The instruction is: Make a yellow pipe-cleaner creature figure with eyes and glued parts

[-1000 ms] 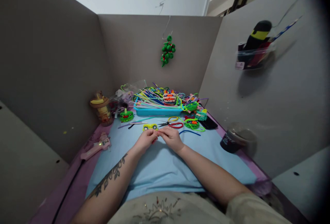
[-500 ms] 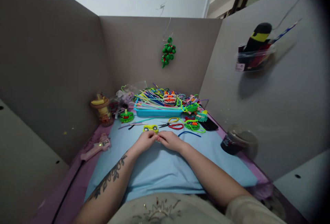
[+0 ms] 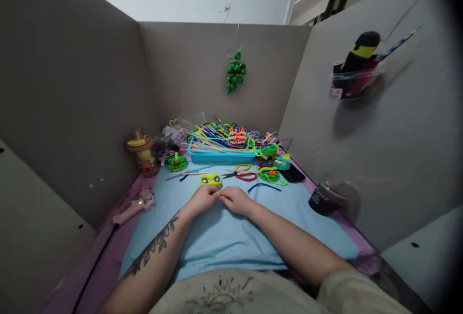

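Observation:
My left hand [image 3: 204,198] and my right hand [image 3: 237,200] meet over the blue cloth [image 3: 231,234], their fingertips pinched together. Whatever is between the fingers is too small or hidden to make out. Just beyond my left hand is a yellow fuzzy piece with two blue-ringed eyes [image 3: 211,180]; I cannot tell whether the fingers touch it. Scissors [image 3: 246,176] with red and yellow handles lie past my right hand, blades pointing left. A dark blue pipe cleaner [image 3: 265,186] curves to the right of that hand.
A blue tray [image 3: 222,158] heaped with pipe cleaners stands at the back. Green fuzzy pieces [image 3: 177,163] sit around it. A pink glue gun [image 3: 135,208] with a lit light lies left, near a lidded cup [image 3: 141,155]. At right are a phone [image 3: 292,173] and a dark tub [image 3: 321,201].
My hands have shifted slightly and stay pinched together. More of the yellow piece shows beyond my left hand. The view has moved a little.

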Tool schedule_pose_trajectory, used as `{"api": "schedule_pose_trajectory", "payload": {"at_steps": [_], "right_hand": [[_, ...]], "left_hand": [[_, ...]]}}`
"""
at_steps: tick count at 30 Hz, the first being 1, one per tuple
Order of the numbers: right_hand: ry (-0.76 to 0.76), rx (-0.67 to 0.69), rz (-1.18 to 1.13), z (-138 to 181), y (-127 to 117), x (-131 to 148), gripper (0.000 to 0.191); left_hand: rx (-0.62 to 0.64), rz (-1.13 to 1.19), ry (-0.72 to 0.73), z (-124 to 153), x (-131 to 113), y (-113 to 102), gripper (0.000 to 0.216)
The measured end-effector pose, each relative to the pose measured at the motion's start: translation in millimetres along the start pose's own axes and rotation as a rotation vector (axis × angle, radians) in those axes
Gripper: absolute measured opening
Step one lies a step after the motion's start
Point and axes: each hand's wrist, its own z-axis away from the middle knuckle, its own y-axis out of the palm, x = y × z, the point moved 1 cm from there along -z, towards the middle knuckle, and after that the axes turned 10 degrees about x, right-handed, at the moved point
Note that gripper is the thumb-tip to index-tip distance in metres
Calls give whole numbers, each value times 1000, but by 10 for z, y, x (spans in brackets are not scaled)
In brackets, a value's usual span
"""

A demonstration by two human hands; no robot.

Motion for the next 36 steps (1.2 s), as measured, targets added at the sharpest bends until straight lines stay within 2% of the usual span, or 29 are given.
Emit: {"api": "schedule_pose_trajectory", "payload": {"at_steps": [9, 17, 26, 36], "right_hand": [[-10, -81, 4, 31, 20, 20, 25], [-5, -63, 17, 46, 12, 35, 26], [-30, -23, 13, 60, 50, 16, 27], [-26, -3, -26, 73, 74, 5, 26]], "left_hand": [[0, 95, -15, 2, -28, 18, 19], [17, 96, -11, 10, -43, 22, 19], [116, 109, -30, 26, -62, 20, 16], [147, 166, -30, 31, -46, 27, 16]]}}
